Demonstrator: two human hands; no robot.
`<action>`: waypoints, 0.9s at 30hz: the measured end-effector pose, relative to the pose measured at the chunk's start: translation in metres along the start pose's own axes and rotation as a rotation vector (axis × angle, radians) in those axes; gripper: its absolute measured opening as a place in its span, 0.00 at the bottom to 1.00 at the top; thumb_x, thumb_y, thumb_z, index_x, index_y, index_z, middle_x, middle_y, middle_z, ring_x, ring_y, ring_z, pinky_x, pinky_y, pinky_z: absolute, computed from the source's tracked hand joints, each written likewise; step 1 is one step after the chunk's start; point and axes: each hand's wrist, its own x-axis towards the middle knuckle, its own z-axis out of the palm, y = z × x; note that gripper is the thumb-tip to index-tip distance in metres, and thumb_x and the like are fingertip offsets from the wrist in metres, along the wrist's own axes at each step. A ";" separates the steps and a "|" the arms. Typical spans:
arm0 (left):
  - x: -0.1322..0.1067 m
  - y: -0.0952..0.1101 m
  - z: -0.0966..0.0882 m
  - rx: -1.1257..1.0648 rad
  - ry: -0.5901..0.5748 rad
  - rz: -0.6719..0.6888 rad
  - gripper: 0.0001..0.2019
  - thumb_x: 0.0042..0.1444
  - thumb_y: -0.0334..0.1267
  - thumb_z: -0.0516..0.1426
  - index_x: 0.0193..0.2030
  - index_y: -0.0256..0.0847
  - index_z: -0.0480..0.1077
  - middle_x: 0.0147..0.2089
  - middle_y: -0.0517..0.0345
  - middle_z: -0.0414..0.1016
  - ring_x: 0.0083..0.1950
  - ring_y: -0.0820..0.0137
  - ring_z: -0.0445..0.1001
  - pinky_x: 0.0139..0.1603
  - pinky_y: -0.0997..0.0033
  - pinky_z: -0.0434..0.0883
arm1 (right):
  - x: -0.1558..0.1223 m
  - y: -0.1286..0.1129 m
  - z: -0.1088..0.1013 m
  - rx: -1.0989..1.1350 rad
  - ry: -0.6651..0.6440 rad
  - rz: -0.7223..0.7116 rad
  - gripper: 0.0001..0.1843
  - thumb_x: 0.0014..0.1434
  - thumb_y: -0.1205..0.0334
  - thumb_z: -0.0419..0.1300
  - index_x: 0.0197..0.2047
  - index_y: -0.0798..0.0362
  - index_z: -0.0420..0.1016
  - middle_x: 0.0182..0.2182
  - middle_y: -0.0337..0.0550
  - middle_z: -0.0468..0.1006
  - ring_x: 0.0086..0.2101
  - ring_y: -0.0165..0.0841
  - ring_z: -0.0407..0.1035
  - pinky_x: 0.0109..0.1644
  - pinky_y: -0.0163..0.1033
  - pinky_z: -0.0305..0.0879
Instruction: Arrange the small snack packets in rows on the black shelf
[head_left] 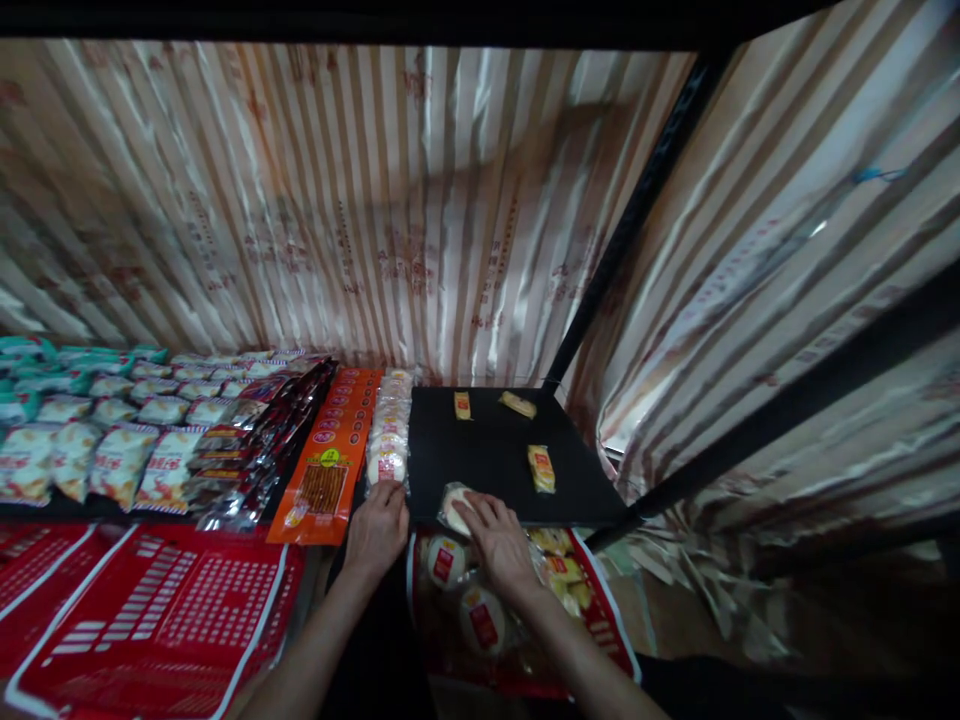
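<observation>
My right hand [499, 538] holds a round white cake in a clear wrapper [454, 508] at the shelf's front edge, its fingers closed over the right side. My left hand [377, 530] has its fingers closed at the near end of a row of similar wrapped round cakes [390, 425]; its fingertips touch the front one. Below my right hand is a red basket [607, 632] with more wrapped round cakes [480, 618] and small yellow packets [564, 575]. Several small yellow packets [541, 468] lie scattered on the black shelf [472, 455].
Left of the cake row lie orange snack packs [326, 470], dark glossy packets [255, 440], white bags [124, 462] and teal bags [34, 378]. Another red basket [172, 610] stands below them. Black metal posts [637, 215] frame the right side. Striped plastic sheeting [337, 200] hangs behind.
</observation>
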 end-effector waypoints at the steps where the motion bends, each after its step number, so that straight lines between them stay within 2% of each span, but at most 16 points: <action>1: -0.001 0.000 0.000 -0.012 -0.004 0.018 0.13 0.57 0.29 0.47 0.45 0.37 0.70 0.45 0.50 0.73 0.48 0.65 0.71 0.49 0.63 0.72 | -0.002 0.000 -0.001 0.036 0.012 -0.014 0.28 0.56 0.72 0.48 0.58 0.44 0.63 0.58 0.43 0.65 0.54 0.42 0.56 0.54 0.48 0.56; 5: -0.006 0.002 -0.002 -0.071 -0.068 0.097 0.16 0.59 0.36 0.49 0.54 0.39 0.64 0.49 0.51 0.73 0.50 0.65 0.71 0.50 0.64 0.72 | -0.002 -0.009 -0.009 0.306 0.041 0.026 0.24 0.58 0.69 0.46 0.57 0.53 0.63 0.50 0.48 0.72 0.48 0.38 0.65 0.51 0.41 0.60; 7: -0.008 0.004 -0.003 -0.099 -0.097 0.111 0.20 0.59 0.42 0.50 0.57 0.40 0.60 0.53 0.50 0.71 0.53 0.64 0.69 0.51 0.63 0.71 | 0.000 -0.017 -0.017 0.469 0.025 0.093 0.20 0.59 0.64 0.46 0.54 0.53 0.64 0.42 0.47 0.77 0.40 0.35 0.70 0.43 0.37 0.63; 9: -0.011 0.005 -0.006 -0.140 -0.121 0.107 0.25 0.57 0.46 0.51 0.60 0.40 0.57 0.56 0.49 0.69 0.55 0.63 0.68 0.53 0.62 0.69 | 0.005 -0.023 -0.027 0.573 -0.022 0.096 0.16 0.58 0.61 0.49 0.49 0.52 0.67 0.34 0.42 0.78 0.32 0.32 0.70 0.37 0.34 0.62; 12: -0.015 0.007 -0.011 -0.235 -0.169 0.060 0.27 0.56 0.49 0.52 0.60 0.41 0.57 0.57 0.49 0.68 0.56 0.64 0.68 0.55 0.64 0.67 | 0.012 -0.027 -0.037 0.663 -0.097 0.012 0.12 0.54 0.61 0.54 0.41 0.51 0.72 0.29 0.38 0.76 0.28 0.30 0.68 0.33 0.33 0.60; 14: -0.017 0.007 -0.013 -0.314 -0.218 -0.021 0.21 0.57 0.48 0.50 0.55 0.42 0.61 0.51 0.52 0.72 0.51 0.66 0.72 0.52 0.67 0.68 | 0.015 -0.028 -0.038 0.796 -0.125 0.015 0.12 0.51 0.59 0.57 0.40 0.51 0.72 0.29 0.37 0.76 0.29 0.30 0.68 0.34 0.33 0.61; 17: -0.021 0.004 -0.013 -0.441 -0.259 -0.168 0.13 0.58 0.45 0.49 0.45 0.44 0.67 0.40 0.59 0.76 0.40 0.71 0.74 0.42 0.73 0.69 | 0.018 -0.031 -0.030 1.085 -0.133 0.129 0.20 0.46 0.55 0.61 0.42 0.52 0.71 0.31 0.38 0.77 0.31 0.31 0.70 0.36 0.35 0.64; 19: -0.023 0.001 -0.013 -0.503 -0.254 -0.232 0.10 0.57 0.44 0.51 0.41 0.43 0.67 0.36 0.61 0.75 0.36 0.72 0.73 0.38 0.76 0.68 | 0.018 -0.034 -0.022 1.232 -0.115 0.230 0.24 0.41 0.53 0.64 0.43 0.52 0.69 0.30 0.38 0.77 0.30 0.31 0.70 0.36 0.37 0.66; 24: -0.029 -0.002 -0.015 -0.518 -0.205 -0.313 0.08 0.55 0.41 0.52 0.37 0.41 0.67 0.31 0.62 0.73 0.32 0.74 0.71 0.33 0.76 0.65 | 0.016 -0.040 -0.002 1.369 -0.024 0.432 0.31 0.36 0.50 0.67 0.44 0.52 0.68 0.28 0.38 0.77 0.28 0.32 0.72 0.35 0.38 0.68; 27: -0.030 -0.002 -0.017 -0.589 -0.150 -0.408 0.07 0.54 0.40 0.52 0.34 0.40 0.65 0.29 0.62 0.70 0.29 0.75 0.69 0.31 0.77 0.66 | 0.013 -0.047 0.008 1.421 0.016 0.470 0.30 0.38 0.49 0.67 0.43 0.52 0.68 0.30 0.40 0.78 0.30 0.34 0.73 0.36 0.40 0.69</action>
